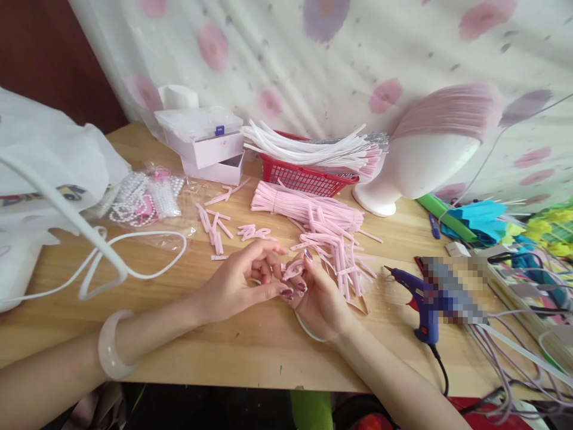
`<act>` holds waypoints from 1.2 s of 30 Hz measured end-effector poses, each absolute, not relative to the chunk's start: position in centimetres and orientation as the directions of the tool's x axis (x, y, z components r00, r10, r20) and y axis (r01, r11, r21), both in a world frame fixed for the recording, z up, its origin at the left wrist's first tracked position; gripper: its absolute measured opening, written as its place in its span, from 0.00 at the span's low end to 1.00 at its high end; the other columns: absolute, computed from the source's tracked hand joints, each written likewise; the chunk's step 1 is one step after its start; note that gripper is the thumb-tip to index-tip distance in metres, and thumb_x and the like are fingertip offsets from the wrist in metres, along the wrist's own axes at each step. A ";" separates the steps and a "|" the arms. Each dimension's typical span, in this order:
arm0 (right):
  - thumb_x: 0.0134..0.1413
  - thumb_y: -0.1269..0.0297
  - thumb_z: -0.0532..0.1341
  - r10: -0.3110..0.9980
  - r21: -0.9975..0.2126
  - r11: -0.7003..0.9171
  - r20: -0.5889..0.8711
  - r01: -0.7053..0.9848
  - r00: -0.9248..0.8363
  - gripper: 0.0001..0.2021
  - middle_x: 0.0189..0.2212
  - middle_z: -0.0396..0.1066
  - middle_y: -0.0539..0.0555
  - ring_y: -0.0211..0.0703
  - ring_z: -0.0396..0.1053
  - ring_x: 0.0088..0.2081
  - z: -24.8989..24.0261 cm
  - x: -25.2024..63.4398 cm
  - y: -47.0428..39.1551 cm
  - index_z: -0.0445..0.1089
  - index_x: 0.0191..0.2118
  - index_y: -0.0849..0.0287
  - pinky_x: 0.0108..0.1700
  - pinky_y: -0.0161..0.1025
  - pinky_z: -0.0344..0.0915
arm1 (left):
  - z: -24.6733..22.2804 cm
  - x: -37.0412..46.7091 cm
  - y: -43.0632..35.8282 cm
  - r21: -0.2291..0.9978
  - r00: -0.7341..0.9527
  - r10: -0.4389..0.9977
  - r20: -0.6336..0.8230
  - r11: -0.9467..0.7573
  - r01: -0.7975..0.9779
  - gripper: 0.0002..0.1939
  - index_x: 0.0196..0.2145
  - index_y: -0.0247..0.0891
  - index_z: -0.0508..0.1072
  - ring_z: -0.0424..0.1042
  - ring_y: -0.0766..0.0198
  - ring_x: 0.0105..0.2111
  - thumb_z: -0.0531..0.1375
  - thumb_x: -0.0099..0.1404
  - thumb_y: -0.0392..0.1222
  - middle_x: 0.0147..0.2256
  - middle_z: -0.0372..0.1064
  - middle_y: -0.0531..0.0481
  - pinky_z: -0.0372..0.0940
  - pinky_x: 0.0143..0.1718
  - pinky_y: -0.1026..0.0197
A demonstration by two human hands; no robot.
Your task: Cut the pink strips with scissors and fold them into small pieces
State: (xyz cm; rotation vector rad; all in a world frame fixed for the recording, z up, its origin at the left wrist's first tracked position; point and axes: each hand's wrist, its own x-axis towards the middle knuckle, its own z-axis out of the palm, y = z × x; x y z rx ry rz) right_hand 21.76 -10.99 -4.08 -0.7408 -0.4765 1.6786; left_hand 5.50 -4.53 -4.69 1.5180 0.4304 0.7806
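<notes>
Close together above the front middle of the table, my two hands meet around a small bent piece of pink pipe cleaner [293,270]. My right hand [323,304] pinches it between thumb and curled fingers. The thumb and fingertips of my left hand [250,276] close in on the same piece from the left, and its fingers partly hide the contact. Just behind them lie looped pink pipe cleaners [256,232]. A heap of bent pink pipe cleaners [335,254] sits beyond my right hand, next to a tied bundle of straight ones [304,206].
A blue glue gun [423,301] stands at right, near tangled cables [496,352]. At the back are a red basket [295,176] of white pipe cleaners, white boxes [215,149] and a foam head [421,161]. Bagged beads [147,197] and a white cable [156,275] lie left.
</notes>
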 end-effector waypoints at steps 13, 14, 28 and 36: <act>0.52 0.59 0.72 0.942 -0.615 -0.332 -0.259 -0.715 -0.215 0.13 0.18 0.52 0.42 0.31 0.53 0.22 -4.9 21.6 -11.0 0.70 0.27 0.59 0.28 0.28 0.61 | -5.7 5.3 -4.0 0.768 0.512 0.641 0.571 -0.638 -0.058 0.08 0.40 0.42 0.83 0.81 0.60 0.36 0.68 0.62 0.37 0.37 0.82 0.49 0.75 0.39 0.62; 0.52 0.59 0.72 0.940 -0.610 -0.336 -0.260 -0.718 -0.220 0.13 0.18 0.52 0.42 0.31 0.53 0.22 -4.9 21.5 -11.1 0.70 0.27 0.60 0.28 0.28 0.62 | -5.7 5.3 -4.0 0.773 0.515 0.644 0.566 -0.632 -0.058 0.08 0.40 0.43 0.83 0.81 0.59 0.36 0.68 0.62 0.36 0.38 0.83 0.49 0.75 0.39 0.62; 0.51 0.60 0.71 0.984 -0.677 -0.158 -0.171 -0.719 -0.056 0.14 0.19 0.56 0.44 0.33 0.55 0.23 -4.3 21.8 -10.5 0.69 0.23 0.59 0.30 0.32 0.63 | -5.1 5.2 -4.2 0.801 0.554 0.700 0.450 -0.591 0.096 0.06 0.38 0.38 0.80 0.79 0.62 0.33 0.61 0.66 0.36 0.36 0.82 0.48 0.73 0.37 0.64; 0.50 0.59 0.72 0.981 -0.713 -0.147 -0.195 -0.686 -0.008 0.13 0.19 0.62 0.45 0.33 0.58 0.23 -4.3 21.5 -10.5 0.71 0.24 0.59 0.31 0.32 0.63 | -4.9 5.3 -4.3 0.779 0.604 0.668 0.435 -0.615 0.120 0.06 0.36 0.39 0.77 0.76 0.62 0.32 0.58 0.68 0.37 0.33 0.79 0.49 0.69 0.37 0.63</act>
